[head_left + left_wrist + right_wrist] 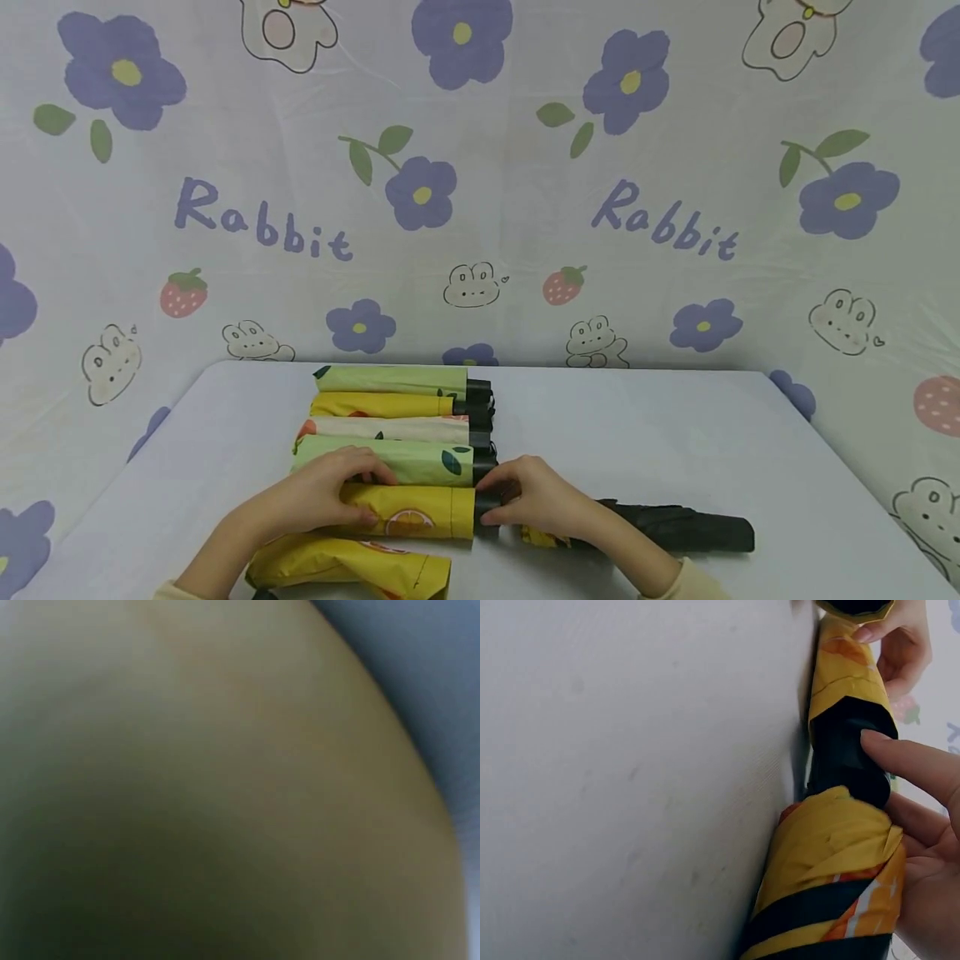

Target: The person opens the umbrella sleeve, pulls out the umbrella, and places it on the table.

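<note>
While two bare hands work at a white worktop (637, 433), a covered yellow umbrella (423, 512) printed with an orange slice lies crosswise between them. The left hand (337, 492) has a narrow grip on its left part, thumb on the near side and fingers on the far side. The right hand (540, 500) pinches the black end (486, 502), its grip also narrow.

Just beyond, four covered umbrellas lie in a row parallel to it, black ends to the right: a leaf-print green umbrella (420, 461) nearest, then a cream umbrella (405, 428), a thin yellow umbrella (397, 405) and a far green umbrella (397, 380). Nearer the person is a crumpled yellow cover (337, 560). At right, partly behind the right forearm, lies a black-and-yellow umbrella (690, 529). Behind the worktop hangs a cloth (517, 217) with purple flowers, rabbits and strawberries. The left wrist view is too blurred to read.
</note>
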Demonstrator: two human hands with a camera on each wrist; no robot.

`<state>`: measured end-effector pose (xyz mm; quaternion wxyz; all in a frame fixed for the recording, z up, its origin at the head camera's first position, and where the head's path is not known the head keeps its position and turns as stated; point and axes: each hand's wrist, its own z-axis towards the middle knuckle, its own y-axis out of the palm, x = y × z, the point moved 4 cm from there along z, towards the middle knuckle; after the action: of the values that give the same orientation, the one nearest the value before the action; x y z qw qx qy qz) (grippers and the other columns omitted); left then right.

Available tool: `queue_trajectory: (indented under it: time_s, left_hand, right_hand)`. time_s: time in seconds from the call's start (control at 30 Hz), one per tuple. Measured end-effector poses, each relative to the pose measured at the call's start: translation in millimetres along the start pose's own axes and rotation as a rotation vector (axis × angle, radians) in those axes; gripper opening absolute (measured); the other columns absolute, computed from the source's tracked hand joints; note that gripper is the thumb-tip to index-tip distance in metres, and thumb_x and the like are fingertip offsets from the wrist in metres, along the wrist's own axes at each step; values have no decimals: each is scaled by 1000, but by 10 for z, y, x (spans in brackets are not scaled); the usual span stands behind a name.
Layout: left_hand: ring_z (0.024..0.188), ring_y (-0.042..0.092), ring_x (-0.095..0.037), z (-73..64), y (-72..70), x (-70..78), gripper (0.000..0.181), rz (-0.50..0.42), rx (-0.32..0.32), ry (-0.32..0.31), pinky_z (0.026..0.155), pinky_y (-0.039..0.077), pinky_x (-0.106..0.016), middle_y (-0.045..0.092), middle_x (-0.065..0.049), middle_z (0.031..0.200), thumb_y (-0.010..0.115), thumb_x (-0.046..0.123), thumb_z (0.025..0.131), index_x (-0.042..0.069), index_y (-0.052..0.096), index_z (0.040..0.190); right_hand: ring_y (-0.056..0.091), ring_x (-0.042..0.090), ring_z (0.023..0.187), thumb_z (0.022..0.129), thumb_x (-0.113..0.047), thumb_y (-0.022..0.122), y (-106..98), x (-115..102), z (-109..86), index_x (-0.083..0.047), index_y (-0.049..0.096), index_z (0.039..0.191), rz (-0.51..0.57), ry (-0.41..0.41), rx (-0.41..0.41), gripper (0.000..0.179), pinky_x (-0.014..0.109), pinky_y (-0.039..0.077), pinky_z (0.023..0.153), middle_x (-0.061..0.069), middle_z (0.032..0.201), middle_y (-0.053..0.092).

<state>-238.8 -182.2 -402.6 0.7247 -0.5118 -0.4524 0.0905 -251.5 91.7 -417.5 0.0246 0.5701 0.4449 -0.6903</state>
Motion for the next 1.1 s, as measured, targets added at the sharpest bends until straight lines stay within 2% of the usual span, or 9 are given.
queue_trajectory:
  time_s: [0.13,0.3,0.47,0.6,0.7,0.9,1.1]
  left_hand:
    - [101,55,-4,-11,-4,-20,37,-22,-7,-8,89,49,-28,63,11,114,76,37,84,29,62,117]
    - [111,58,-6,-15,-10,-31,42,-22,-17,-13,96,49,-31,64,14,119,73,45,84,32,61,122]
    - [119,58,-13,-22,-14,-13,50,30,-5,-25,101,47,-37,63,15,125,70,56,81,34,59,125]
    - [122,57,-18,-29,-12,9,53,48,-8,-50,101,47,-42,62,13,128,72,56,80,34,59,127]
    - [121,56,-19,-25,-3,16,55,49,-4,-64,101,46,-43,61,13,128,75,53,79,35,58,128]
    - [111,54,-9,3,26,9,55,52,9,-59,95,47,-35,61,16,123,78,48,78,36,57,127]
    - [106,54,-8,3,40,-6,55,74,5,-59,91,48,-32,63,15,121,77,50,78,36,58,127]
  right_hand:
    - [66,14,98,84,-17,77,-4,-33,2,-4,70,113,-8,0,-3,33,27,55,82,9,112,72]
    - [66,11,91,86,-18,74,-13,-67,-17,-4,70,114,17,1,13,32,22,55,77,9,111,72]
    - [68,16,99,87,-20,74,-13,-85,-29,-4,70,114,90,25,60,32,28,57,84,12,114,71]
    - [68,16,97,86,-22,74,-8,-93,-34,-6,71,113,122,53,119,32,28,57,83,12,115,71]
    - [68,13,95,85,-25,75,-1,-95,-43,-8,72,113,155,86,161,33,28,57,81,11,115,71]
    - [68,12,94,84,-25,77,6,-112,-68,-9,72,114,215,156,210,35,30,57,81,10,116,71]
    - [68,13,88,81,-22,79,21,-159,-98,-5,72,113,224,151,226,37,28,57,76,12,114,72]
